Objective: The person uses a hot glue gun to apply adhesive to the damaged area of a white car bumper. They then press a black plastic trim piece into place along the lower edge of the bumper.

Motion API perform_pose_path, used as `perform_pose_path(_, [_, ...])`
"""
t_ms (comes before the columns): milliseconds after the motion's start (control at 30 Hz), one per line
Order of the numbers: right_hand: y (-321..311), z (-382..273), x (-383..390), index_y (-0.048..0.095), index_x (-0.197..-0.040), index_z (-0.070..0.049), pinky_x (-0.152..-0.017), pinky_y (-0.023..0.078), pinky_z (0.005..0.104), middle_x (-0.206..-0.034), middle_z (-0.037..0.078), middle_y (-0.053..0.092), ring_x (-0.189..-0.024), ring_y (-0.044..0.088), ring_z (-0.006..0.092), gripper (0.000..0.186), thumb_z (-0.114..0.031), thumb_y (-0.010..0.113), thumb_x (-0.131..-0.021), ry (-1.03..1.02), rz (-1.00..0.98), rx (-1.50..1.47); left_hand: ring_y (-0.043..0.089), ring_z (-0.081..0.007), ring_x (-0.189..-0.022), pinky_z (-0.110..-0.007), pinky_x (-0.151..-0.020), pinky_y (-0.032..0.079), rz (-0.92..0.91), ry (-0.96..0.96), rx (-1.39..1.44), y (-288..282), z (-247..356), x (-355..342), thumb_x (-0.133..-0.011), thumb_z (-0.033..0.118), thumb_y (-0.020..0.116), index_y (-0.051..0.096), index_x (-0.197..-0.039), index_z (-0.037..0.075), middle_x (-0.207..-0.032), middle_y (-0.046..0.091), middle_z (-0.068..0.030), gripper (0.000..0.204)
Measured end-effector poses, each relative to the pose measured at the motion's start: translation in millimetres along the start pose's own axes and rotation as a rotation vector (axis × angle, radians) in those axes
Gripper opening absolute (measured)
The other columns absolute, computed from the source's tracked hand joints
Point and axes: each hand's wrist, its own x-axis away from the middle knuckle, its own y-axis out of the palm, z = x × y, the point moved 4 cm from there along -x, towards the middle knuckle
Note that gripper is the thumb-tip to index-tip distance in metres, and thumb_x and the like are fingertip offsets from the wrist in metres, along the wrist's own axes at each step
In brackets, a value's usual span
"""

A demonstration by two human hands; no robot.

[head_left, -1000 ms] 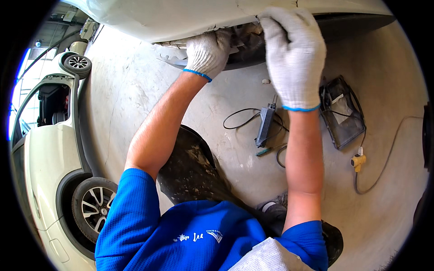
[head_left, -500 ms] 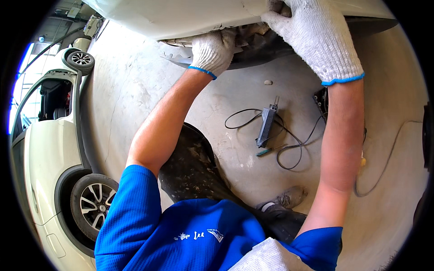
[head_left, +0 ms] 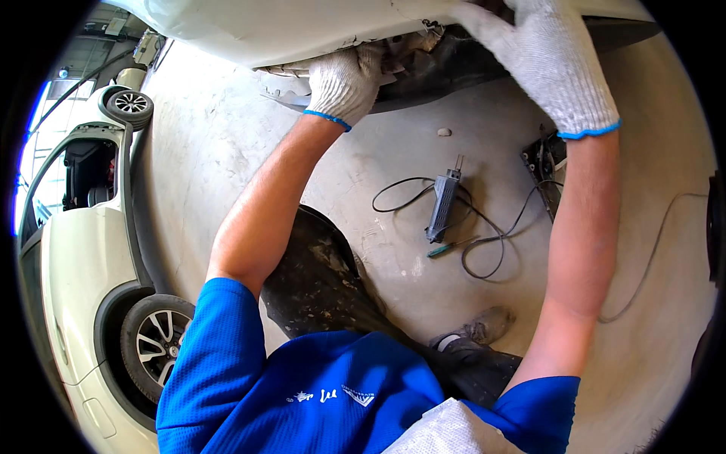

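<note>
Blue shirt [head_left: 295, 427], white lettering [head_left: 328, 396], gloved left hand [head_left: 344, 83] under white panel [head_left: 302, 29]

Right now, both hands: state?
Left hand: fingers hidden under the white panel; open or closed, cannot tell.
Right hand: thumb spread, fingers cut off by the frame; grip unclear.

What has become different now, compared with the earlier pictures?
The right hand has moved rightward along the white panel, away from the cracked edge; its forearm now covers more of the black case. The left hand stays under the panel's edge; the grey two-pronged tool still lies on the floor.
</note>
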Motion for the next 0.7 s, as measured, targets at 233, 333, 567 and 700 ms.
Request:
perform_pose_path(233, [-4, 0, -3, 0.073, -0.102, -0.003, -0.073, 0.051, 0.0269, -0.092, 0.003, 0.070, -0.079, 0.063, 0.0131, 0.009, -0.008, 0.072, -0.094, -0.011, -0.060, 0.021, 0.069, -0.0453, -0.080, -0.054, -0.070, 0.055, 0.028, -0.022, -0.127, 7, -13, -4, -0.104, 0.032, 0.043, 0.071, -0.102, 0.002, -0.088, 0.071, -0.0251, 0.041])
perform_pose_path(333, [-1, -1, -6, 0.073, -0.102, -0.003, -0.073, 0.051, 0.0268, -0.092, 0.003, 0.070, -0.079, 0.062, 0.0129, 0.009, -0.008, 0.071, -0.094, -0.018, -0.077, 0.021, 0.068, -0.0454, -0.082, -0.054, -0.072, 0.054, 0.073, -0.004, -0.143, 6, -13, -3, -0.104, 0.031, 0.043, 0.070, -0.102, 0.000, -0.090, 0.070, -0.0266, 0.040])
perform_pose_path(567, [3, 0, -9, 0.073, -0.103, -0.003, -0.073, 0.051, 0.0263, -0.092, 0.002, 0.070, -0.079, 0.062, 0.0122, 0.009, -0.008, 0.071, -0.095, -0.022, -0.095, 0.028, 0.068, -0.0418, -0.087, -0.050, -0.076, 0.054, 0.085, 0.035, 0.012, -1, 4, 0, -0.106, 0.025, 0.043, 0.067, -0.105, -0.002, -0.090, 0.070, -0.0238, 0.036])
perform_pose_path(700, [1, 0, -11, 0.073, -0.103, -0.003, -0.072, 0.051, 0.0261, -0.092, 0.002, 0.070, -0.079, 0.062, 0.0119, 0.009, -0.008, 0.071, -0.095, -0.022, -0.097, 0.039, 0.069, -0.0402, -0.087, -0.050, -0.077, 0.055, 0.039, 0.050, -0.068, -1, 3, -3, -0.107, 0.022, 0.041, 0.067, -0.109, -0.002, -0.093, 0.072, -0.0211, 0.036])
